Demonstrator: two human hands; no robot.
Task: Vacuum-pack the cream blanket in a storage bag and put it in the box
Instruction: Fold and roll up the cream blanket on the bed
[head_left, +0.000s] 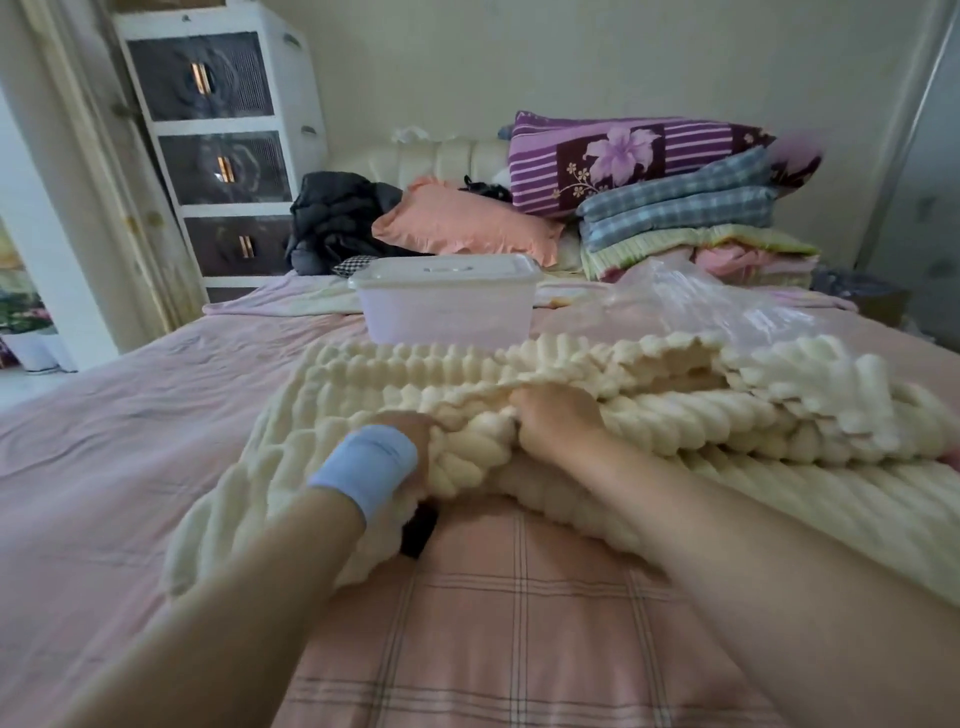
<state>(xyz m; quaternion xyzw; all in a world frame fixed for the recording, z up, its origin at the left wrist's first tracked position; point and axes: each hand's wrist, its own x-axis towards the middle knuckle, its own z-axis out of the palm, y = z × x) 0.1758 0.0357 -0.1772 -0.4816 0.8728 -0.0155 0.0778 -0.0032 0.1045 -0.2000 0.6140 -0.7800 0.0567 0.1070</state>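
The cream blanket (597, 410) lay loosely bunched on the bed (130, 431), its near fold gripped tight by the left hand (415, 439) and right hand (550, 421). Left this bulky, it might be jammed at the mouth of the storage bag (691, 306).

Chunky cream knitted blanket (597, 395); pink bed sheet (130, 441) — plaid near edge; translucent white plastic box (447, 301); purple striped floral quilt (623, 156); peach pillow (462, 221).
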